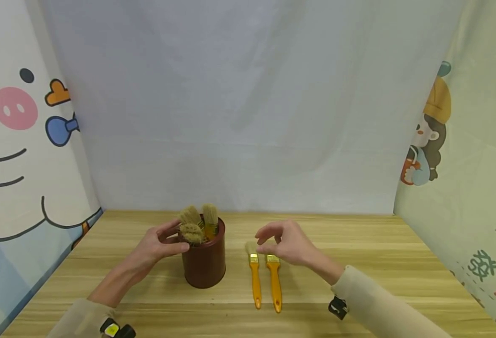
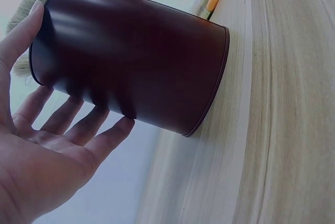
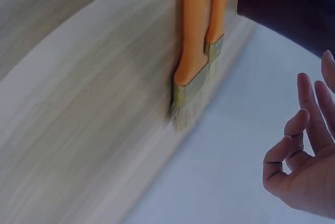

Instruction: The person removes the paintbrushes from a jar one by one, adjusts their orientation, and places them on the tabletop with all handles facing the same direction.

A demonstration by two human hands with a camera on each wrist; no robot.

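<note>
A dark red cylindrical pot stands upright on the table with several bristle brushes in it, bristles up. My left hand holds it from the left, thumb near the rim and fingers along its side, as the left wrist view shows. To the right of the pot lie two flat paintbrushes with orange handles, a smaller one and a larger one, their bristles pointing away from me. Above their bristle ends hovers my right hand, fingers loosely bent with nothing between them. In the right wrist view it is apart from both paintbrushes.
The wood-grain table ends at a pale grey cloth behind. Printed cloths with cartoon figures hang at the left and right.
</note>
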